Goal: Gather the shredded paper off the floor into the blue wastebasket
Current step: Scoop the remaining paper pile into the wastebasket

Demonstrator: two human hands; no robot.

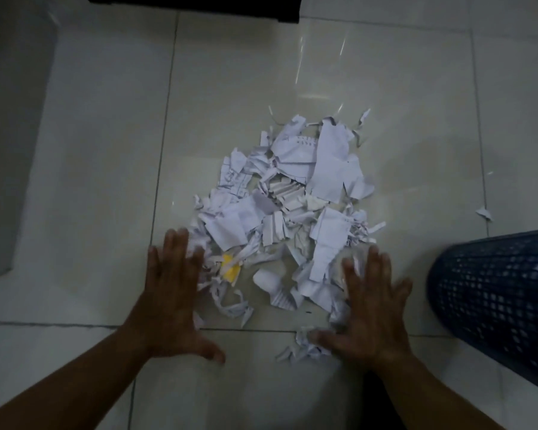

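A heap of white shredded paper (295, 200) lies on the pale tiled floor, with one yellow scrap (230, 270) near its front left. My left hand (174, 293) lies flat, fingers spread, at the heap's front left edge, fingertips touching shreds. My right hand (370, 308) is spread flat at the front right edge, resting on a few shreds under the thumb and fingers. The blue wastebasket (497, 302), with a mesh wall, stands at the right, close beside my right hand; its opening is out of view.
A stray paper scrap (483, 212) lies on the floor to the right of the heap, beyond the basket. A dark piece of furniture (196, 4) sits at the top edge. A grey wall or panel (10, 135) runs along the left side.
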